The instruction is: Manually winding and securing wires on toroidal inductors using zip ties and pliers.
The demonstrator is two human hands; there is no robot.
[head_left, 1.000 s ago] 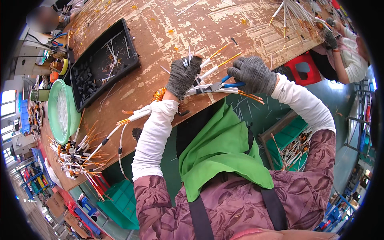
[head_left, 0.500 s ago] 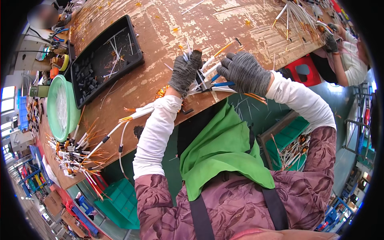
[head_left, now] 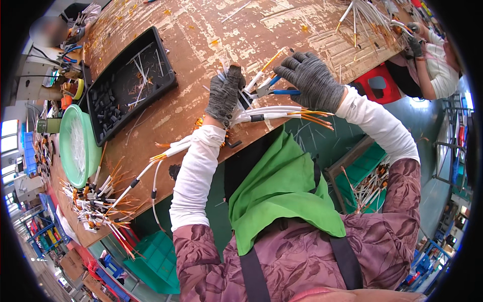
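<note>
At the far left of the frame sits a green bowl (head_left: 75, 146); just right of it, a black tray (head_left: 128, 80) holding small black sleeves. Below them, at lower left, finished white cables with orange leads (head_left: 100, 201) fan over the edge of the worn wooden bench (head_left: 201, 30). At centre, my left hand (head_left: 224, 95), in a grey knit glove, is clenched around a bundle of white cables (head_left: 274, 113) whose orange wire ends point right, past the bench edge. Right of it, my right hand (head_left: 312, 80), also gloved, grips blue-handled pliers (head_left: 274, 91) at the bundle. Risk: if my left-hand clamp loosens, cables could slip unevenly; glove fabric near the jaws could snag; overbiting could nick the conductors.
</note>
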